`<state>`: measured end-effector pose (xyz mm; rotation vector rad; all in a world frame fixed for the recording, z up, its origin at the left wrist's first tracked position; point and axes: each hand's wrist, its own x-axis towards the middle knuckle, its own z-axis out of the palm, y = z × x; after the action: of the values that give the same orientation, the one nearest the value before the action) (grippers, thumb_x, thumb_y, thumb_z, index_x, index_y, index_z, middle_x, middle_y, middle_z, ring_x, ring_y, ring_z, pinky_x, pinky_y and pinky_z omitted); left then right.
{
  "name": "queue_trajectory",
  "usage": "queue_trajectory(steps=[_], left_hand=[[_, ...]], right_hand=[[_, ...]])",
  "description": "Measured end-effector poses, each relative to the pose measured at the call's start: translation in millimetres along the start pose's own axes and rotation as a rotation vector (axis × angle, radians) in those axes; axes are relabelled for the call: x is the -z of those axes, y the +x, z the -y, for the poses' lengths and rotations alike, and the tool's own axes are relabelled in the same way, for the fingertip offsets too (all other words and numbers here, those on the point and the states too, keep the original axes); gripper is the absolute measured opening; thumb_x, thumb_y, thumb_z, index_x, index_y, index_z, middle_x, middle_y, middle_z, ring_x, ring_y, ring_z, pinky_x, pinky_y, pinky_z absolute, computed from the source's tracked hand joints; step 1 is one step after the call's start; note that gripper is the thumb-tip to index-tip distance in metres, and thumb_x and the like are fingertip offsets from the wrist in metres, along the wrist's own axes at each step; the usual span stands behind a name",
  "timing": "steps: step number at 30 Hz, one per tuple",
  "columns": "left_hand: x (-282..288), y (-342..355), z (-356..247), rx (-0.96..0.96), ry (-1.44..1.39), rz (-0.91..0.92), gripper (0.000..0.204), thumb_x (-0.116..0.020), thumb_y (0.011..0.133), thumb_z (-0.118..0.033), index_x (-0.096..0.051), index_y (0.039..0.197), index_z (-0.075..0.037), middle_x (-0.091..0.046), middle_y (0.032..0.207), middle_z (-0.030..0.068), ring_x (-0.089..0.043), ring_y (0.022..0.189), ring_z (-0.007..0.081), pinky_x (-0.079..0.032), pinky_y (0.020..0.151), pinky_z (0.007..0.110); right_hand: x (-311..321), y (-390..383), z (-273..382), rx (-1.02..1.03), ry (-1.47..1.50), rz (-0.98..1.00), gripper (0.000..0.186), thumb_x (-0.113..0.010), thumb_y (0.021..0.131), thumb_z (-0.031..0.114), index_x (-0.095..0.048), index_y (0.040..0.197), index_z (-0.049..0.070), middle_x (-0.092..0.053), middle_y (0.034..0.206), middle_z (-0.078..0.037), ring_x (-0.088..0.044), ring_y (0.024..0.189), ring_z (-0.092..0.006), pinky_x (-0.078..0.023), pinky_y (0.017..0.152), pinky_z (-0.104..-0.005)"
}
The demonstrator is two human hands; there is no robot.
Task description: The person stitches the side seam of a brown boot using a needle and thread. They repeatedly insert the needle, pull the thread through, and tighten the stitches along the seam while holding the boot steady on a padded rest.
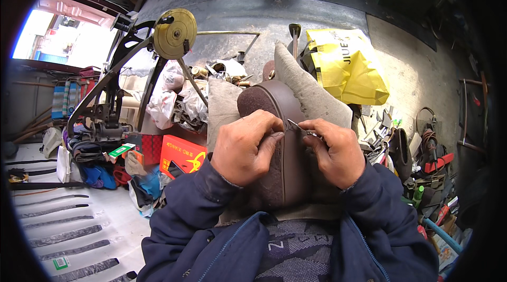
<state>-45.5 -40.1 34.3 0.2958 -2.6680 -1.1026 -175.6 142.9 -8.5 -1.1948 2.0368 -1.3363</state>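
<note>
A brown shoe (297,168) with a fuzzy upper and a smooth brown sole lies on its side across my lap. My left hand (252,147) rests over its upper, thumb and forefinger pinched together beside the edge of the sole. What lies between those fingertips, if anything, is too small to make out. From the other side my right hand (335,151) grips a small pointed metal tool (293,123), its tip directed at the sole edge near my left fingertips. Whether the tip touches the shoe I cannot tell. Grey cloth (311,89) covers my knees beneath the shoe.
A hand-cranked machine with a brass-coloured wheel (175,34) stands at the front left. A red box (181,154) and plastic bags (162,105) sit below it. Ahead to the right is a yellow bag (346,68). Scattered tools and shoe parts (383,137) lie at my right.
</note>
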Motion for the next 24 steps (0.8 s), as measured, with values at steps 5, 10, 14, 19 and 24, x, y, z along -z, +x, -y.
queue_trajectory(steps=[5, 10, 14, 19, 24], left_hand=[[-3, 5, 3, 0.177, 0.016, -0.025, 0.007, -0.069, 0.093, -0.007, -0.066, 0.099, -0.005, -0.071, 0.086, 0.0169, -0.071, 0.078, 0.0382, -0.054, 0.068, 0.042], [-5, 7, 6, 0.159, 0.064, -0.049, 0.007, -0.07, 0.093, -0.01, -0.066, 0.099, -0.006, -0.072, 0.085, 0.0172, -0.071, 0.078, 0.0381, -0.054, 0.068, 0.044], [-5, 4, 5, 0.139, 0.077, -0.065, 0.009, -0.07, 0.092, -0.01, -0.067, 0.099, -0.006, -0.072, 0.088, 0.0162, -0.072, 0.081, 0.0372, -0.055, 0.069, 0.044], [-7, 4, 3, 0.134, 0.038, -0.076, 0.008, -0.07, 0.093, -0.008, -0.07, 0.101, -0.005, -0.073, 0.091, 0.0168, -0.072, 0.081, 0.0369, -0.056, 0.07, 0.041], [1, -24, -3, 0.064, -0.064, -0.269, 0.022, -0.065, 0.095, 0.004, -0.072, 0.115, 0.0, -0.075, 0.097, 0.0182, -0.076, 0.085, 0.0296, -0.057, 0.074, 0.033]], right_hand=[[5, -2, -4, 0.046, -0.049, 0.057, 0.023, -0.069, 0.091, -0.005, -0.072, 0.114, -0.004, -0.076, 0.094, -0.016, -0.075, 0.084, -0.029, -0.058, 0.076, -0.034], [42, -17, -39, -0.245, 0.872, 0.041, 0.023, -0.062, 0.106, 0.021, -0.072, 0.105, 0.0, -0.056, 0.068, 0.002, -0.045, 0.053, -0.0037, -0.036, 0.05, -0.0209], [134, -16, -98, -0.002, 1.463, -0.894, 0.043, -0.053, 0.11, 0.041, -0.066, 0.113, 0.0, -0.04, 0.068, 0.003, -0.032, 0.049, -0.0062, -0.029, 0.047, -0.0256], [116, -42, -107, -0.142, 1.026, -0.916, 0.039, -0.055, 0.109, 0.029, -0.064, 0.134, 0.0, -0.07, 0.102, -0.007, -0.036, 0.051, -0.0045, -0.033, 0.048, -0.0201], [2, -14, -42, -0.002, 0.203, -0.246, 0.038, -0.073, 0.094, 0.004, -0.068, 0.13, 0.0, -0.073, 0.116, -0.013, -0.055, 0.057, -0.0081, -0.045, 0.055, -0.0235]])
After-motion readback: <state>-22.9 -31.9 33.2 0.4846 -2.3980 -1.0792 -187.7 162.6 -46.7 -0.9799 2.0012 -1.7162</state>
